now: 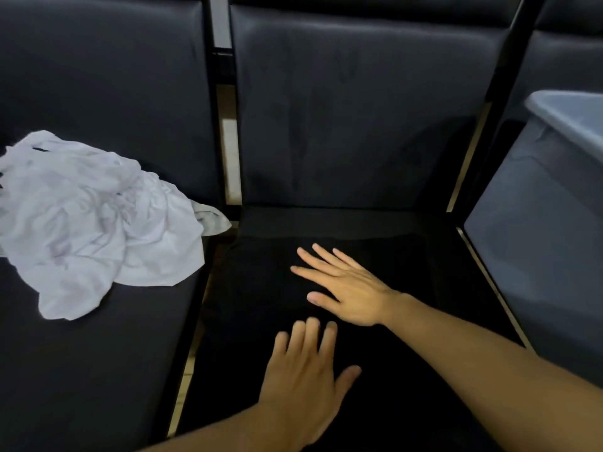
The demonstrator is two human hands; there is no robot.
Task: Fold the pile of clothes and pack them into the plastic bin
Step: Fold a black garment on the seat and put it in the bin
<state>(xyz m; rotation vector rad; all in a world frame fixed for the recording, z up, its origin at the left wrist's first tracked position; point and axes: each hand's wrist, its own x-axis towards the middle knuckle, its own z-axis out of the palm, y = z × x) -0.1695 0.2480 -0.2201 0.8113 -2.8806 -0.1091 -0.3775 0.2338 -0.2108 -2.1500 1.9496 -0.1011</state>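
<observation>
Head view: left hand (301, 376) and right hand (347, 288), fingers straight and spread, pressing flat a black garment (375, 370) on the middle seat, likely smoothing. Crumpled white clothes pile (98, 220) on left seat; grey plastic bin (541, 223) at right edge.

Matt, smooth leather-like seats (81, 370), crumpled white cloth pile (91, 220), smooth grey plastic bin (538, 243), dark matt cloth (261, 288).
</observation>
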